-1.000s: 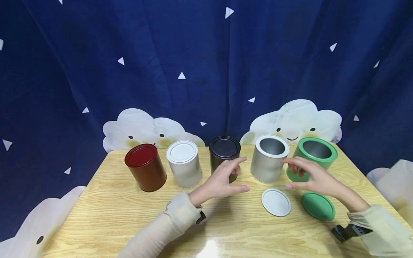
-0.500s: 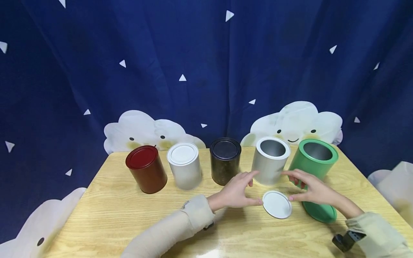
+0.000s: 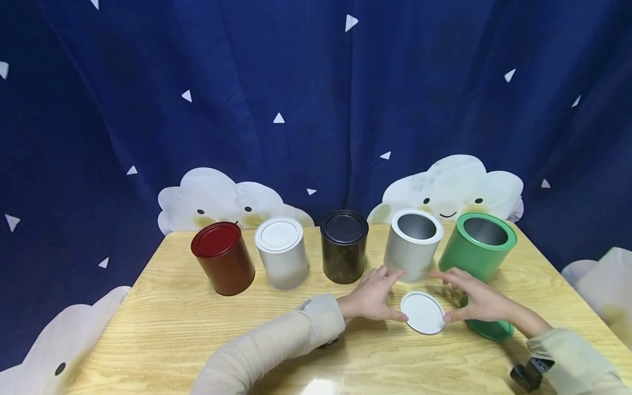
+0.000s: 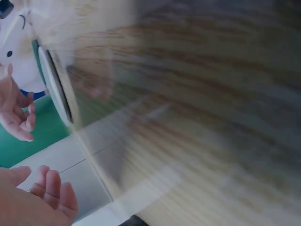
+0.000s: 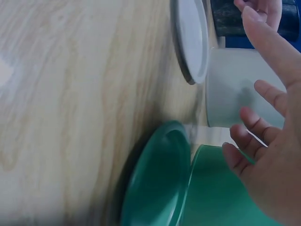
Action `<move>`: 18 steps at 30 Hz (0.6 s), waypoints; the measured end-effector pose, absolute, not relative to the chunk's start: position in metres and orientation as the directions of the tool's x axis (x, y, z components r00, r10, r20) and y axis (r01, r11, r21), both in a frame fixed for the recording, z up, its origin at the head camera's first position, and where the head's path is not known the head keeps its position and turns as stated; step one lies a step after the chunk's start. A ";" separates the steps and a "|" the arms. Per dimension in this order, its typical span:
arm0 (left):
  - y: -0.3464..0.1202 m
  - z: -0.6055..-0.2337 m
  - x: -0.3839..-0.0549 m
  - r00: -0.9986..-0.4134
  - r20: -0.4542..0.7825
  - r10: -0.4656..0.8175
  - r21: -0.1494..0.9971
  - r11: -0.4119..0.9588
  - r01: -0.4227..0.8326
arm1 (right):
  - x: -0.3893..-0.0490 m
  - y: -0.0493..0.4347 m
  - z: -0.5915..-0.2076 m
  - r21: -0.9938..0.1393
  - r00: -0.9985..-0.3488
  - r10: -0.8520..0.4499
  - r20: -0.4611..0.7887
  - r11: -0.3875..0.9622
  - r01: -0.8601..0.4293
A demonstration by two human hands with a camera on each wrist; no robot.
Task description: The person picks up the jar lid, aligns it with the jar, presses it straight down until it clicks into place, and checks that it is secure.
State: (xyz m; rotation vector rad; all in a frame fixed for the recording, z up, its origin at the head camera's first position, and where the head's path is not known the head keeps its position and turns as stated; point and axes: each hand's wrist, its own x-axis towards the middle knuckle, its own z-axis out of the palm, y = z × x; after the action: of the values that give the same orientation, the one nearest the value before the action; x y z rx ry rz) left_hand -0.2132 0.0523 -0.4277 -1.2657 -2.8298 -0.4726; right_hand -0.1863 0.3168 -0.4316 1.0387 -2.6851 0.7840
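A round white lid lies on the wooden table, in front of an open white can. My left hand is at the lid's left side, thumb tip overlapping its edge in the head view. From the right, my right hand reaches over with its thumb close to the opposite edge. Both hands have their fingers spread and hold nothing; the right wrist view shows the right fingers apart from the lid. Partly hidden under the right hand is a green lid, and behind it stands an open green can.
To the left in the same row stand a black can, a second white can and a dark red can, all with lids on. A blue curtain with white clouds hangs behind the table.
My left hand has moved right and toward the front, from before the black can to the white lid. My right hand has come down slightly toward that lid. The lids and cans stay put.
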 end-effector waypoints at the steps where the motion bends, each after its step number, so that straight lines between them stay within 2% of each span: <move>1: 0.053 -0.429 -0.214 -0.680 0.110 0.725 0.264 0.638 0.723 | -0.186 0.317 -0.433 -0.403 -0.741 -0.587 0.326 0.623 -0.670; 10: 0.061 -0.437 -0.216 -0.691 0.013 0.722 0.224 0.672 0.706 | -0.188 0.318 -0.439 -0.336 -0.716 -0.624 0.311 0.633 -0.698; 18: 0.070 -0.439 -0.216 -0.723 -0.044 0.689 0.198 0.716 0.670 | -0.189 0.316 -0.447 -0.345 -0.710 -0.655 0.258 0.624 -0.701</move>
State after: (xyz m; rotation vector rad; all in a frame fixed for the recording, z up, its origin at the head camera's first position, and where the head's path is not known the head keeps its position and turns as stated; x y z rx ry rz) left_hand -0.2159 0.0699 -0.4395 -1.1986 -3.0156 -0.2754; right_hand -0.1895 0.3165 -0.4467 1.1459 -2.7332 0.6507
